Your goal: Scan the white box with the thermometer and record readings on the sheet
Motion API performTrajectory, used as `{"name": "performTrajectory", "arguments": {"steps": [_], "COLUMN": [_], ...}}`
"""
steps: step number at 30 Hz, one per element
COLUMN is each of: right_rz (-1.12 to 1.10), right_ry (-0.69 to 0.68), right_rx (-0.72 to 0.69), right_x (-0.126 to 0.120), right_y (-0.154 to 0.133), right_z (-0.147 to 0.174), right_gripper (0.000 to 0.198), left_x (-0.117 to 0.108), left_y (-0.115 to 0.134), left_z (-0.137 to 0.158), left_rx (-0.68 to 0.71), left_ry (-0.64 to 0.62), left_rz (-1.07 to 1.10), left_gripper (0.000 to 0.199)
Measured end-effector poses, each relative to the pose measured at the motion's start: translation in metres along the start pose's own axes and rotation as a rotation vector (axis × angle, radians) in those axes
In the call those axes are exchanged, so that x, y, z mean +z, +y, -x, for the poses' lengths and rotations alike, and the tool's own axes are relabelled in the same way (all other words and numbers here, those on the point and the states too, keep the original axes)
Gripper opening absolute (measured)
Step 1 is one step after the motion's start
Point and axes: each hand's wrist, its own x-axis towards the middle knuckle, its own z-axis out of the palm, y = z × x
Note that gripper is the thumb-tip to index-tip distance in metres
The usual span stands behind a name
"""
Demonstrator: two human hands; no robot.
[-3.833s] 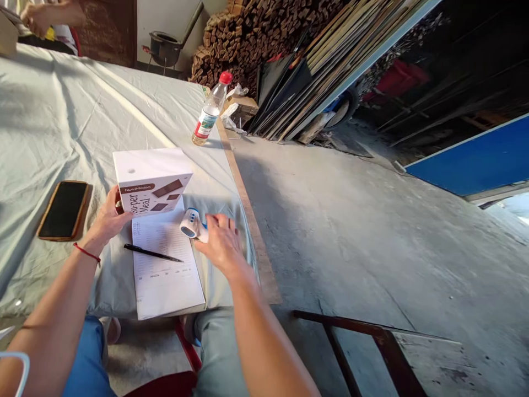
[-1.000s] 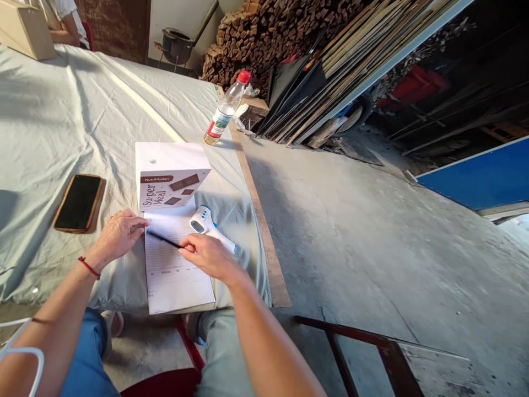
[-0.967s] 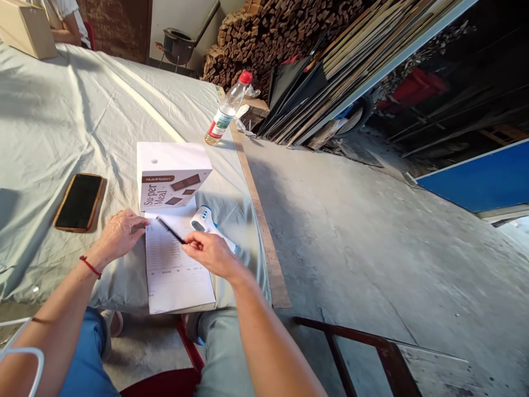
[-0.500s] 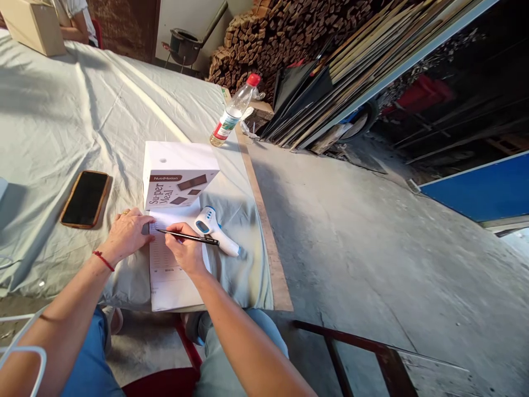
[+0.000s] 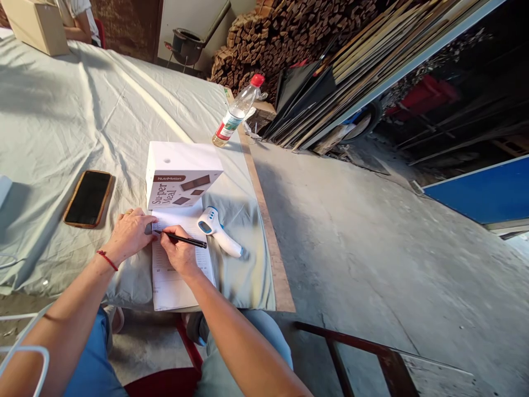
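Observation:
My right hand [image 5: 181, 252] is closed around a black pen [image 5: 188, 239], its tip on the left part of a printed paper sheet [image 5: 167, 295] with rows and columns. My left hand [image 5: 131, 232] lies at the sheet's left edge, thumb and forefinger apart and touching the paper; its other fingers are partly hidden. Just beyond the hands stands a white box [image 5: 184, 160] marked "NutriMotion Su-per Meal", at the sheet's far end. Beside my right hand, a white and blue infrared thermometer [image 5: 221, 234] lies on the cloth.
A black phone in a brown case [image 5: 88, 198] lies left on the cloth-covered table [image 5: 128, 124]. A red-capped plastic bottle [image 5: 235, 116] stands near the right edge. Far left are a cardboard box [image 5: 39, 27] and a seated person's arm [image 5: 78, 30]. Concrete floor [image 5: 351, 220] lies to the right.
My right hand has shifted slightly left and down, bringing the pen tip nearer my left thumb. The whole view has drifted a little; the objects stay in place.

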Motion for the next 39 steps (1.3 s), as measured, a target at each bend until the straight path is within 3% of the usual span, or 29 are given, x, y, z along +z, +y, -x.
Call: {"name": "performTrajectory", "arguments": {"steps": [9,17,29,39], "right_rz": [0.024,0.005,0.037,0.044], "right_ry": [-0.018,-0.004,0.021,0.149], "right_rx": [0.0,-0.007,-0.018,-0.136], "right_x": [-0.001,0.0,0.002,0.007], "right_y": [0.003,0.001,0.006,0.013], "right_z": [0.0,0.0,0.001,0.003], "right_gripper": [0.018,0.019,0.018,0.02], "left_x": [0.004,-0.004,-0.003,-0.008], "left_y": [-0.004,0.004,0.005,0.007], "left_z": [-0.001,0.001,0.0,0.002], "left_rx": [0.021,-0.015,-0.018,-0.046], "left_ry": [0.055,-0.026,-0.014,-0.048], "left_rz": [0.028,-0.004,-0.009,-0.03], "left_gripper": [0.039,0.043,0.043,0.042]}}
